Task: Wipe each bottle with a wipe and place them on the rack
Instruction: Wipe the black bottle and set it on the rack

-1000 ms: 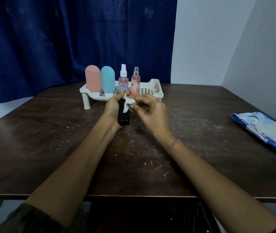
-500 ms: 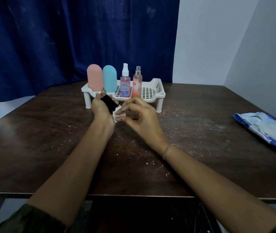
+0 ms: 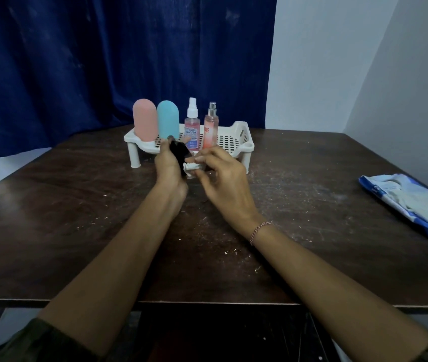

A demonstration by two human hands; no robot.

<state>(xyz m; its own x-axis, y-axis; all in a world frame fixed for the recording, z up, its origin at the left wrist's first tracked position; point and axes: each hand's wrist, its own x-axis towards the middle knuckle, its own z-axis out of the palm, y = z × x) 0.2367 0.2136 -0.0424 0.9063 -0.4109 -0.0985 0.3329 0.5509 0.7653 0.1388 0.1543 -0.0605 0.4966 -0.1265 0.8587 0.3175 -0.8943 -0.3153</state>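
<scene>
My left hand [image 3: 169,165] grips a small black bottle [image 3: 179,152], tilted with its top leaning away to the left, just in front of the white rack [image 3: 236,142]. My right hand [image 3: 223,178] pinches a crumpled white wipe [image 3: 192,168] against the bottle's lower end. On the rack stand a pink bottle [image 3: 144,118], a blue bottle [image 3: 167,118], a clear spray bottle with pink liquid [image 3: 192,126] and a slim orange-pink spray bottle [image 3: 210,126], in a row on its left half.
A blue and white pack of wipes [image 3: 414,202] lies at the table's right edge. The dark wooden table [image 3: 77,205] is scratched and speckled with crumbs. A blue curtain [image 3: 103,61] hangs behind the rack, and walls close in at the right.
The black bottle has gone from upright to tilted leftward in my left hand, and both hands have shifted slightly left. The wipe has moved from the bottle's top to its lower end.
</scene>
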